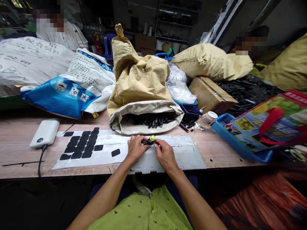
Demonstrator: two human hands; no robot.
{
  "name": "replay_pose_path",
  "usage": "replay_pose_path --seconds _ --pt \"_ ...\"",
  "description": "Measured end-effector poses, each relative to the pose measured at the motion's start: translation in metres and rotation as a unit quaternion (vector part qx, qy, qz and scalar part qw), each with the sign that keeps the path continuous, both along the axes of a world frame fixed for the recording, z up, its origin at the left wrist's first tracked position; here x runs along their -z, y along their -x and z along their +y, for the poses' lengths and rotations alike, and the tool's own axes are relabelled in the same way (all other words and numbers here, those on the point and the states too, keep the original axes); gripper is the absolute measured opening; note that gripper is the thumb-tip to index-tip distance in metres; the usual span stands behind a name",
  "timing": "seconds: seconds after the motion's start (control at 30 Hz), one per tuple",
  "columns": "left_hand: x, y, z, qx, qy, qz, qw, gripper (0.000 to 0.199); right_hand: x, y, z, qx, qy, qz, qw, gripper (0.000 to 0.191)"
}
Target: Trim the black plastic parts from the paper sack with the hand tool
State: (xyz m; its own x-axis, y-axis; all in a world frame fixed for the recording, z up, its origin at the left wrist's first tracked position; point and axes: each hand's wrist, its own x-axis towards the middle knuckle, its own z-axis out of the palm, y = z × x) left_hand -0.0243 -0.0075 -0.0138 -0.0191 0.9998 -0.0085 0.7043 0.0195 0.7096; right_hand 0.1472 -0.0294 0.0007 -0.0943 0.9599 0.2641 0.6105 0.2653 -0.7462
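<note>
Both hands meet over a pale grey sheet (177, 156) on the wooden table. My left hand (136, 147) has its fingers closed on a small black part (149, 143). From the other side, my right hand (166, 155) pinches at the same spot, beside a small yellow-green round piece (152, 138); the fingertips hide how the two pieces meet. Just beyond the hands lies the open mouth of a tan sack (141, 80), with many black parts (154, 122) inside. To the left, black rounded patches (81, 143) lie in rows on white backing.
A white power bank (45, 133) with a cable lies at the left. Right of the sack are a clear jar (206, 120), a cardboard box (211, 92) and a blue basket (240, 145) holding a printed bag. Two people sit beyond, behind filled sacks.
</note>
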Motion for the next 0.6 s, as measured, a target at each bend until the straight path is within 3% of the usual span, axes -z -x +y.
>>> replay_pose_path --seconds 0.13,0.23,0.37,0.47,0.6 --pt "0.0 0.002 0.0 0.006 -0.011 -0.013 1.0 0.023 -0.001 -0.001 -0.002 -0.004 -0.002 -0.029 1.0 0.028" --pt "-0.001 0.003 0.001 0.002 0.002 -0.013 1.0 0.02 -0.011 -0.001 0.0 -0.011 0.003 -0.032 0.999 0.025" --pt "-0.003 0.002 0.001 -0.006 0.014 -0.021 1.0 0.019 -0.026 0.005 0.0 0.003 -0.062 -0.017 0.998 0.028" --pt "-0.005 0.001 0.001 -0.009 0.015 -0.024 1.0 0.017 -0.022 0.007 -0.003 -0.014 -0.083 -0.049 0.995 0.029" --pt "-0.006 0.002 0.001 -0.003 0.014 -0.025 1.0 0.019 -0.013 0.001 -0.003 -0.039 -0.041 -0.11 0.992 0.027"
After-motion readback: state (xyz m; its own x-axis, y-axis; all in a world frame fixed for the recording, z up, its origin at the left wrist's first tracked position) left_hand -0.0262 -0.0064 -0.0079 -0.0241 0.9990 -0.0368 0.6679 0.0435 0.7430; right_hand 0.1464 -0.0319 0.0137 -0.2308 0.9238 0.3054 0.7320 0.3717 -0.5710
